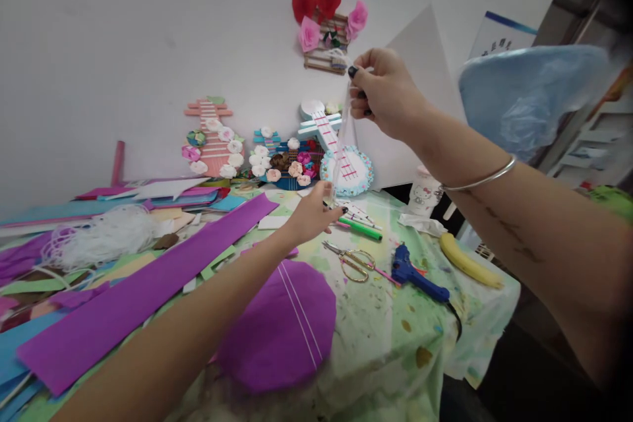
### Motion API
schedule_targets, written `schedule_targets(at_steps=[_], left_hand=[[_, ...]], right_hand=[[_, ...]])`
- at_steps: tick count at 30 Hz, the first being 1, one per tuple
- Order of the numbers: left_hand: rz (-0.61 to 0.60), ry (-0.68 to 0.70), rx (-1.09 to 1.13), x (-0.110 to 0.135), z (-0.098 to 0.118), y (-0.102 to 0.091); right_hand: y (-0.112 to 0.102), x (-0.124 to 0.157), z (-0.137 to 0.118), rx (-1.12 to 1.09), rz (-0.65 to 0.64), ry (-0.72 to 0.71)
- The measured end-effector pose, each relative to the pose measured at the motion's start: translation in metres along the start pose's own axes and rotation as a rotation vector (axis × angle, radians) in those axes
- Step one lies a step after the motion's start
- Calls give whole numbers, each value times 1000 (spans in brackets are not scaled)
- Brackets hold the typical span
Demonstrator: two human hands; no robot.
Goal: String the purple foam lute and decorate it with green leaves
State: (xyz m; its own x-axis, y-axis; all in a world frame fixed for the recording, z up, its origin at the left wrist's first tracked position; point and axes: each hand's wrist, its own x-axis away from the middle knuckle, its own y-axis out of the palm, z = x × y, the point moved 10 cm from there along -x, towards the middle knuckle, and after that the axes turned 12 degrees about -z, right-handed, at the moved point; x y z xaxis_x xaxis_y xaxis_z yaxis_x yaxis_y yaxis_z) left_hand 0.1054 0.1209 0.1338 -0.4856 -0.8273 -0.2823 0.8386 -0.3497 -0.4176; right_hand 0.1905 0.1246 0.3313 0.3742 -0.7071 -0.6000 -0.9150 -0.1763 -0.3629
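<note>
My right hand (383, 89) is raised, its fingers pinching the top of a thin, see-through strip (343, 138). White strand-like loops (336, 53) show at those fingertips. Lower down, my left hand (314, 211) pinches the strip's bottom end, so it hangs between both hands; its exact kind is unclear. Below the left hand lies a purple rounded piece (281, 330) crossed by two thin white lines. Gold-handled scissors (353, 260) rest beside it, and a green marker (361, 229) lies just under the left fingertips.
A blue glue gun (420, 277) and a banana (469, 262) lie on the right of the green cloth (386, 343). Purple paper (148, 290), a white cord bundle (106, 237) and coloured sheets cover the left. Decorated instrument-shaped crafts (215, 138) lean on the wall.
</note>
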Motion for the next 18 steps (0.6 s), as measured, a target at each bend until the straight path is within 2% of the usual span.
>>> schedule_targets(at_steps=[4, 8, 12, 15, 18], left_hand=[[-92, -86, 22, -18, -9, 4], [-76, -85, 10, -11, -13, -17], [-48, -81, -15, -3, -14, -38], [-67, -82, -44, -9, -12, -36], [-57, -28, -171, -24, 1, -25]], right_hand=[[-6, -2, -9, 58, -13, 2], [-33, -1, 2, 120, 92, 41], [-57, 1, 23, 143, 168, 166], [-60, 1, 27, 97, 165, 180], [-52, -1, 14, 78, 137, 124]])
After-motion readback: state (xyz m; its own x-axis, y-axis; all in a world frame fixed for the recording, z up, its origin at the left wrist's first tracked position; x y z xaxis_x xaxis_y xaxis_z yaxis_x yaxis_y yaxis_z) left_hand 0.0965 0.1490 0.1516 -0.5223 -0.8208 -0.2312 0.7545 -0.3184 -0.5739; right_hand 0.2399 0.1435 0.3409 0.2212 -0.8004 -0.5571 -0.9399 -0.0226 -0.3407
